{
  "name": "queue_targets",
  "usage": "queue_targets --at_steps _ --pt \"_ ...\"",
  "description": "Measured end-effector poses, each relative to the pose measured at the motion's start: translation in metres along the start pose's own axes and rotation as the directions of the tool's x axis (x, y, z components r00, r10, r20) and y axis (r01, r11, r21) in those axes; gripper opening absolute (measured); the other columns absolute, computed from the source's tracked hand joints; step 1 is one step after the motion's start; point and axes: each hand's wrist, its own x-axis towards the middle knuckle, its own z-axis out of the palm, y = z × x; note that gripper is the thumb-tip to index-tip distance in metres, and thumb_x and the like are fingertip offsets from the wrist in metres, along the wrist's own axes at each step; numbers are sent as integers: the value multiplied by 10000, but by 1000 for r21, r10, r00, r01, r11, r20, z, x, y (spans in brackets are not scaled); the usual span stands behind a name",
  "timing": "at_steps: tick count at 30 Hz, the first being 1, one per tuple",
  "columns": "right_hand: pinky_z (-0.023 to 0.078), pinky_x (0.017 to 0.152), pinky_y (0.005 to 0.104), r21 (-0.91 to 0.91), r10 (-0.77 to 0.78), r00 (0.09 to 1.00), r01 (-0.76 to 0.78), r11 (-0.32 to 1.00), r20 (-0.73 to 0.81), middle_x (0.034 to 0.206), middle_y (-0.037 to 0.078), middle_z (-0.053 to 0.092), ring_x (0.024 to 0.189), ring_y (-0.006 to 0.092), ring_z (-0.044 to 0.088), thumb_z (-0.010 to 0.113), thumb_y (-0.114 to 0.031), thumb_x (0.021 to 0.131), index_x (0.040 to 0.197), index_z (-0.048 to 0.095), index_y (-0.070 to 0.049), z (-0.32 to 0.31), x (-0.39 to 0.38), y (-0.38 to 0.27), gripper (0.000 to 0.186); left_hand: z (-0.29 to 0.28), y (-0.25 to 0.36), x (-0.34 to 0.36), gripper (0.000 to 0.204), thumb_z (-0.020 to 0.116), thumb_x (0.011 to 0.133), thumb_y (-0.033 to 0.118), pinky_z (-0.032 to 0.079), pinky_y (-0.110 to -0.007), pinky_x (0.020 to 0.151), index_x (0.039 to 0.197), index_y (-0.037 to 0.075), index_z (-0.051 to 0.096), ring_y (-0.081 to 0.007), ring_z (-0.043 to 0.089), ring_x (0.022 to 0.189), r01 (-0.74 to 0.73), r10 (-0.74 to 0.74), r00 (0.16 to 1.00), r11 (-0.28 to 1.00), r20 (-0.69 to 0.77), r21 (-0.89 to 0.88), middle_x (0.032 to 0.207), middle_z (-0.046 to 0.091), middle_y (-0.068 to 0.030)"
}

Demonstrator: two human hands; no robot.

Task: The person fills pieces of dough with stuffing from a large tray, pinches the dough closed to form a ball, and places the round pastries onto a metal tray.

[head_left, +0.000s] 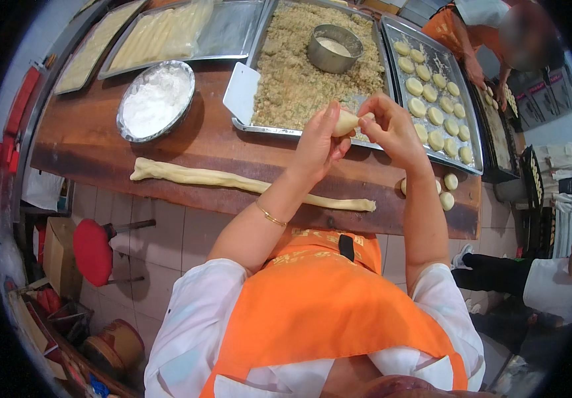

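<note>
My left hand [324, 136] is curled round a pale lump of dough [346, 121] above the near edge of the big filling tray [279, 60]. My right hand [389, 126] pinches the narrowed end of that lump with thumb and fingers. A long dough rope [233, 182] lies across the wooden table [94, 139] below my hands. Several small dough rounds [448, 199] rest at the table's right. A white scraper [239, 96] stands at the filling tray's left corner, and a metal ring [336, 61] with pale contents sits in the filling.
A bowl of white powder [153, 99] and trays of dough strips [160, 36] are at left. A tray of flattened rounds [435, 116] is at right. A co-worker [465, 40] works beyond it; another person [551, 278] is at lower right. A red stool [94, 249] stands left.
</note>
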Motion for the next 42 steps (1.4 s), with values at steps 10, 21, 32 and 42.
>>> queue_targets --at_steps 10,21,32,42 --pt "419 573 248 -117 -124 992 121 986 -20 725 36 561 629 87 490 670 -98 846 911 595 -14 -1 -3 -2 131 9 3 -8 367 378 1078 371 452 -247 573 1186 60 538 -148 580 801 -78 72 996 986 42 147 1025 612 -82" --pt "456 575 293 -320 -262 960 279 905 96 685 88 550 598 152 523 658 -28 820 888 571 -22 -10 -28 -17 111 -3 -2 1 375 445 1055 415 467 -230 654 1171 72 545 -104 575 794 181 -200 950 979 241 97 931 593 -31" --pt "474 648 304 -349 -365 911 410 843 190 772 104 557 708 232 565 666 20 804 877 536 -27 -12 -70 -9 156 14 10 -23 499 699 929 132 490 -267 945 1367 7 495 -98 572 1064 27 -360 850 760 385 650 1168 608 -25" --pt "400 995 433 -499 -193 976 118 858 -102 1229 109 577 1148 326 521 630 -74 783 1113 654 -92 57 -102 122 331 -47 -22 -58 303 747 833 121 484 -332 919 1129 68 704 -217 620 1073 -231 -31 972 38 233 972 1151 679 -109"
